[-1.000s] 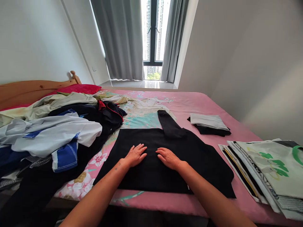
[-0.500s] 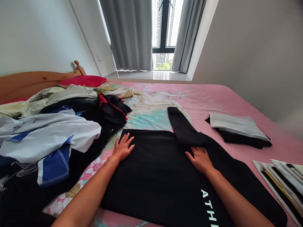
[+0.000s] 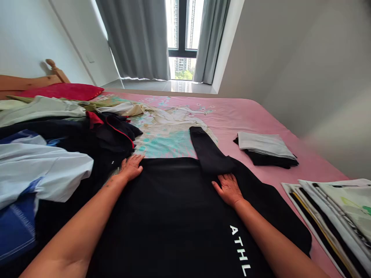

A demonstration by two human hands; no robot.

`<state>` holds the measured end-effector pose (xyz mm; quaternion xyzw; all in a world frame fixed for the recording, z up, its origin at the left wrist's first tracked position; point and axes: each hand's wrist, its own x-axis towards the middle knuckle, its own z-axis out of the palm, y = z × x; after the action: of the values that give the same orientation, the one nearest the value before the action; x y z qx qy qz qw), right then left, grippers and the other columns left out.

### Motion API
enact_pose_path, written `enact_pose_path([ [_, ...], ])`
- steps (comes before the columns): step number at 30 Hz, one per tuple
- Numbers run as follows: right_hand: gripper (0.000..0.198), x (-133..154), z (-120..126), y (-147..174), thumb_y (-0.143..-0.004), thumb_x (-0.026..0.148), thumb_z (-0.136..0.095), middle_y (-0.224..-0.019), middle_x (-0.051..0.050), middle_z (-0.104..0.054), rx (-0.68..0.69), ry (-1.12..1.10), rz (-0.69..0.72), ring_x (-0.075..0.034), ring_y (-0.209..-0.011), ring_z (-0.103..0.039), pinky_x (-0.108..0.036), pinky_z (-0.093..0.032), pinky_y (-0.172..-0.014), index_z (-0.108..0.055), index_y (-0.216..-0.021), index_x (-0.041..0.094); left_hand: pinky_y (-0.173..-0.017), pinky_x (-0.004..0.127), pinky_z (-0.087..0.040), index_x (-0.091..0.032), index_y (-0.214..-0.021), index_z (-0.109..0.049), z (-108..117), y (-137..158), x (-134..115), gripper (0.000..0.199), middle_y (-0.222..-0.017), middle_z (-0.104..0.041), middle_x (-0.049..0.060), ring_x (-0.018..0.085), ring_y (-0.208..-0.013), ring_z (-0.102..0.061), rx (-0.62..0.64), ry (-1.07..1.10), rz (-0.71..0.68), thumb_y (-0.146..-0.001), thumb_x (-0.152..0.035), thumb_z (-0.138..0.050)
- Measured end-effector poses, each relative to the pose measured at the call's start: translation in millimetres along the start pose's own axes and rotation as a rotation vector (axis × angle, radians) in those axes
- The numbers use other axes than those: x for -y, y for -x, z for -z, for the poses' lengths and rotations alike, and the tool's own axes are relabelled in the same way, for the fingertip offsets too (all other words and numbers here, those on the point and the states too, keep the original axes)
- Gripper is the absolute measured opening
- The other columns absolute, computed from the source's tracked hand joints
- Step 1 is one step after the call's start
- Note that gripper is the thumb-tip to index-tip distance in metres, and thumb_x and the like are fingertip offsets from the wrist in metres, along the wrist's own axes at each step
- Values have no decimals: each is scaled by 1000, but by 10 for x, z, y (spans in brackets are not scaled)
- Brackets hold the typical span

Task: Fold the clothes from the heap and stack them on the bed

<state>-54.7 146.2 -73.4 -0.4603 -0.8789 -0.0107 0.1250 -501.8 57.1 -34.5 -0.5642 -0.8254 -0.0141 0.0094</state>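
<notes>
Presently, my left hand [image 3: 131,167] lies flat, fingers spread, on the black shirt's [image 3: 174,208] far-left corner; my right hand [image 3: 228,188], likewise flat, presses beside its folded sleeve [image 3: 208,152].

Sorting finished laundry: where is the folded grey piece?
In the head view, the folded grey piece lies on a folded black piece on the pink bed's right side, beyond the right hand.

red pillow [image 3: 62,91] | loose clothes heap [image 3: 43,162] — left | 2 folded stacks [image 3: 265,148] [image 3: 336,212] — right
</notes>
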Motion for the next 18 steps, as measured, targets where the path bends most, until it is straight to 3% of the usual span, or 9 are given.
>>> enact_pose_path([
  [2, 45, -4, 5, -12, -89, 46, -42, -122, -12, -56, -30, -23, 0, -28, -117, -45, -46, -26, -107, -55, -122, 17, -109, 52, -20, -27, -131, -48, -13, -158, 30, 55, -143, -45, 4, 25, -134, -33, 71, -5, -53, -77, -21, -45],
  [4, 44, -13, 5, -21, -88, 45, -45, -120, -11, -56, -71, -62, 2, -28, -116, -46, -46, -27, -107, -54, -122, 18, -107, 48, -26, -29, -124, -55, -42, -237, 59, 50, -138, -50, 2, 25, -130, -39, 82, 13, -67, -75, -23, -46],
  [7, 37, -35, -3, -14, -88, 42, -47, -112, -10, -60, -172, -163, 12, -25, -110, -50, -45, -30, -105, -57, -116, 19, -103, 39, -33, -29, -120, -58, -151, -204, 69, 46, -134, -53, 1, 23, -123, -47, -37, 59, -18, -77, -26, -44],
  [10, 23, -45, 6, 50, -90, 36, -48, -99, -6, -63, -299, -307, 18, -21, -98, -55, -40, -38, -95, -62, -100, 21, -107, 40, -28, -27, -122, -56, -309, -92, 35, 46, -134, -53, 3, 21, -123, -46, -207, 81, 33, -79, -23, -40],
  [14, 15, -27, 143, 143, -89, 31, -50, -87, -4, -62, -515, -441, -50, -19, -87, -56, -36, -41, -82, -60, -85, 21, -107, 41, -26, -26, -120, -57, -435, -10, 12, 44, -132, -54, 3, 22, -122, -46, -296, 109, -2, -79, -22, -41],
  [16, 13, -34, 270, 41, -89, 31, -51, -87, -4, -61, -597, -454, -97, -19, -85, -55, -36, -41, -82, -59, -87, 21, -108, 42, -24, -26, -119, -57, -452, -5, 19, 44, -130, -55, 3, 22, -121, -47, -314, 122, -13, -78, -22, -41],
  [18, 15, -65, 383, -264, -88, 33, -51, -90, -4, -62, -576, -443, -105, -20, -88, -55, -36, -40, -84, -60, -91, 21, -109, 43, -23, -26, -119, -58, -457, -6, 26, 44, -130, -55, 3, 22, -121, -47, -324, 138, -5, -78, -21, -42],
])
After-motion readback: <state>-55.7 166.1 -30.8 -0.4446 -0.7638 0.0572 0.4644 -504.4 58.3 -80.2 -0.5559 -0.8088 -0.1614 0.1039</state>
